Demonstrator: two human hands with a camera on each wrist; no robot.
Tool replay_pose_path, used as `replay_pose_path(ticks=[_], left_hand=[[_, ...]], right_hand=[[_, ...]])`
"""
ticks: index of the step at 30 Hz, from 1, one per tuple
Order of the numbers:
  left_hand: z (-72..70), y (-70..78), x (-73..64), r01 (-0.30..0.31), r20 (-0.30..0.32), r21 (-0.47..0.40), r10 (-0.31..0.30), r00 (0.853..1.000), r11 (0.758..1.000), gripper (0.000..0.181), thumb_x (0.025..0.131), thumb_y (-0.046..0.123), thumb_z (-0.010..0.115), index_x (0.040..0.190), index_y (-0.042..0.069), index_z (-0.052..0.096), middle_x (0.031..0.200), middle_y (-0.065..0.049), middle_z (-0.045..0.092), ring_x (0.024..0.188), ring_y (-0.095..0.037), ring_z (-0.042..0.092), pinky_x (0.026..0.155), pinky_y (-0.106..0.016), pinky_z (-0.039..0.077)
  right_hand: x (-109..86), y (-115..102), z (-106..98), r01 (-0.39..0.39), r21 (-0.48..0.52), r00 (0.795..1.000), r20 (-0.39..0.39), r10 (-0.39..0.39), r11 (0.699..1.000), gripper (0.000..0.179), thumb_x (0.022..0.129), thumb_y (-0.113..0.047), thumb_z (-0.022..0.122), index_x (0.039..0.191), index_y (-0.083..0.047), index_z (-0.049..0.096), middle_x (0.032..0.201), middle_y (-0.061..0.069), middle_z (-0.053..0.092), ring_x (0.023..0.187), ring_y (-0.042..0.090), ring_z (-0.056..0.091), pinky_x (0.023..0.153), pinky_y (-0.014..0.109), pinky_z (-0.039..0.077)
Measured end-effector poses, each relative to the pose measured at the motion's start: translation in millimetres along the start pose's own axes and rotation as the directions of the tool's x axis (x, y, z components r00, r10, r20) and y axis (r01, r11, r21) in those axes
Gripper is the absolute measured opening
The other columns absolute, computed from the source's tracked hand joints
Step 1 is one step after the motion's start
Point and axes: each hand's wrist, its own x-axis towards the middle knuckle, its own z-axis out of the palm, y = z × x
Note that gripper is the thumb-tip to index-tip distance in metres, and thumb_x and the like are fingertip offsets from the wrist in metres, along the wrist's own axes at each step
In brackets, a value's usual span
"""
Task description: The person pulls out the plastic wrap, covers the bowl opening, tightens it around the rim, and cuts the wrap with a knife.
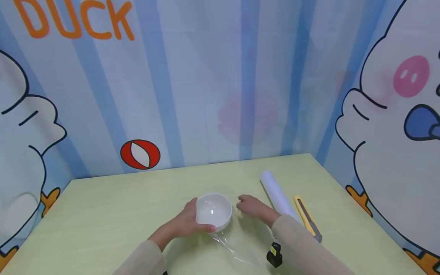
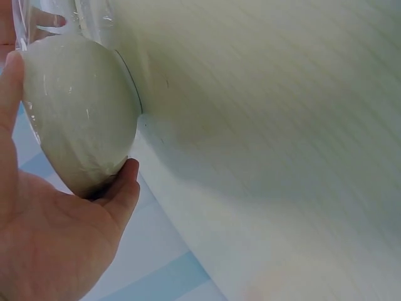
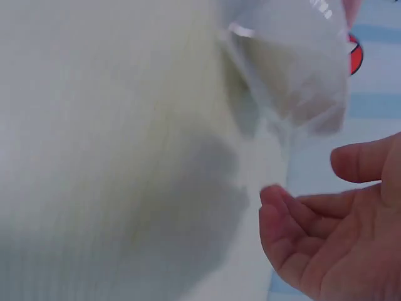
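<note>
A white bowl (image 1: 214, 211) is held near the middle of the table by my left hand (image 1: 191, 220), thumb at its near rim and fingers round its far left side. Clear plastic film (image 1: 231, 250) trails from the bowl towards the front. In the left wrist view the film covers the outside of the bowl (image 2: 81, 113). My right hand (image 1: 253, 207) is just right of the bowl, apart from it. The right wrist view shows that hand (image 3: 332, 232) with loosely bent fingers, thumb apart and nothing between them, below the film-wrapped bowl (image 3: 291, 75).
A white roll (image 1: 276, 191) lies on the table (image 1: 120, 214) beyond the right forearm. Beside it is a yellow and grey utility knife (image 1: 307, 217). A small black device (image 1: 274, 256) with a yellow label is by the right sleeve. Printed cloth walls (image 1: 206, 84) border the table.
</note>
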Motion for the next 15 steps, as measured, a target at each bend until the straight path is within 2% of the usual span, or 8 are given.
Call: replay_pose_path(ticks=[1,2,3,7,9,10,13,15], left_hand=[[-0.2,-0.5,-0.7,0.005,0.001,-0.002,-0.005,1.000,1.000,0.093,0.066,0.041,0.079,0.132,-0.001,0.029,0.121,-0.012,0.042,0.108,-0.024,0.044,0.090,-0.045,0.043],[-0.5,-0.5,-1.6,0.007,0.002,-0.004,-0.007,1.000,1.000,0.093,0.067,0.041,0.079,0.133,-0.001,0.029,0.122,-0.012,0.042,0.109,-0.024,0.044,0.091,-0.045,0.043],[-0.7,-0.7,-2.3,0.006,0.005,-0.006,-0.006,1.000,1.000,0.093,0.067,0.041,0.079,0.133,0.000,0.028,0.122,-0.012,0.042,0.109,-0.024,0.044,0.091,-0.046,0.043],[-1.6,-0.5,-4.1,0.011,0.000,0.002,-0.011,1.000,1.000,0.094,0.067,0.041,0.079,0.134,0.000,0.027,0.124,-0.012,0.041,0.110,-0.025,0.044,0.092,-0.047,0.043],[-1.9,0.2,-4.9,0.015,-0.010,0.004,-0.015,1.000,1.000,0.094,0.067,0.040,0.079,0.134,0.000,0.027,0.124,-0.012,0.041,0.109,-0.025,0.044,0.092,-0.048,0.043],[-1.9,0.6,-5.1,0.022,-0.013,0.008,-0.022,1.000,1.000,0.095,0.067,0.040,0.079,0.134,0.000,0.027,0.124,-0.012,0.041,0.109,-0.024,0.044,0.092,-0.047,0.043],[-1.2,1.2,-5.1,0.023,-0.010,0.005,-0.023,1.000,1.000,0.095,0.067,0.040,0.079,0.134,0.000,0.026,0.124,-0.013,0.041,0.109,-0.025,0.044,0.093,-0.047,0.042],[-0.6,1.0,-4.9,0.020,-0.010,0.009,-0.020,1.000,1.000,0.095,0.067,0.041,0.079,0.134,-0.001,0.026,0.123,-0.012,0.041,0.109,-0.024,0.044,0.093,-0.047,0.042]], right_hand=[[-6.7,-3.8,-0.2,-0.036,0.003,0.999,-0.006,0.036,0.999,0.055,0.092,-0.033,0.047,0.135,0.001,0.041,0.128,0.015,0.054,0.113,0.029,0.054,0.090,0.041,0.045],[-25.0,-24.0,-4.3,-0.109,0.011,0.994,-0.002,0.109,0.994,0.057,0.092,-0.031,0.049,0.136,0.004,0.037,0.130,0.020,0.051,0.118,0.036,0.049,0.095,0.049,0.041],[-38.5,-34.4,-6.9,-0.094,-0.016,0.996,-0.003,0.094,0.995,0.060,0.092,-0.033,0.050,0.135,0.006,0.037,0.132,0.024,0.048,0.122,0.039,0.045,0.098,0.051,0.038],[-79.9,-60.5,-4.7,0.027,-0.085,0.997,0.075,-0.021,0.996,0.077,0.084,-0.043,0.062,0.132,0.012,0.037,0.127,0.027,0.050,0.118,0.039,0.048,0.095,0.052,0.041],[-91.3,-65.2,-0.3,0.080,-0.099,0.992,0.107,-0.070,0.992,0.081,0.080,-0.044,0.067,0.131,0.013,0.038,0.126,0.027,0.051,0.118,0.037,0.048,0.095,0.052,0.041],[-94.4,-65.8,2.4,0.079,-0.084,0.991,0.117,-0.069,0.993,0.082,0.078,-0.044,0.068,0.130,0.013,0.039,0.125,0.025,0.052,0.117,0.035,0.049,0.094,0.051,0.042],[-101.3,-63.9,8.6,0.058,-0.023,0.990,0.126,-0.055,0.998,0.073,0.078,-0.041,0.069,0.123,0.011,0.044,0.115,0.021,0.058,0.107,0.032,0.055,0.088,0.050,0.045],[-104.9,-63.3,12.8,0.052,0.005,0.990,0.128,-0.052,0.999,0.060,0.080,-0.036,0.067,0.116,0.008,0.049,0.104,0.015,0.062,0.094,0.027,0.059,0.079,0.045,0.049]])
